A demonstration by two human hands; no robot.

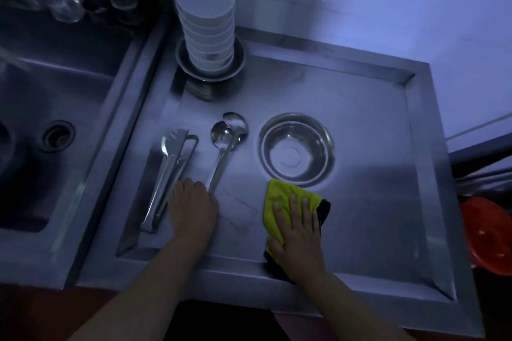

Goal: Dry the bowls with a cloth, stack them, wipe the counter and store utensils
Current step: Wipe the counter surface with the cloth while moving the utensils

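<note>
Right hand (297, 225) lies flat, fingers spread, pressing the yellow cloth (282, 196) onto the steel bench (374, 147) at lower centre of the frame; no pinching grip there, just an open palm on fabric. A dark edge of the cloth shows at the hand's right side and beneath the wrist. Left hand (192, 206), left of it, has fingers curled down at the near ends of the utensils; knuckles hide the fingertips, so I cannot tell whether its grip has closed on anything. It sits at the handle ends of the two ladles (225, 144), whose bowls overlap toward mid-frame, and just beside the tongs (169, 174) lying further left. Above the cloth, nearly touching its top edge, a steel bowl (296, 148) stands upright on the bench. At upper centre, a tall stack of white bowls (206, 22) rests inside stacked steel bowls (210, 72). At left, the sink (55, 91), with blurred glassware (69, 7) at its far edge. A red object (487, 235) shows at the right edge.
</note>
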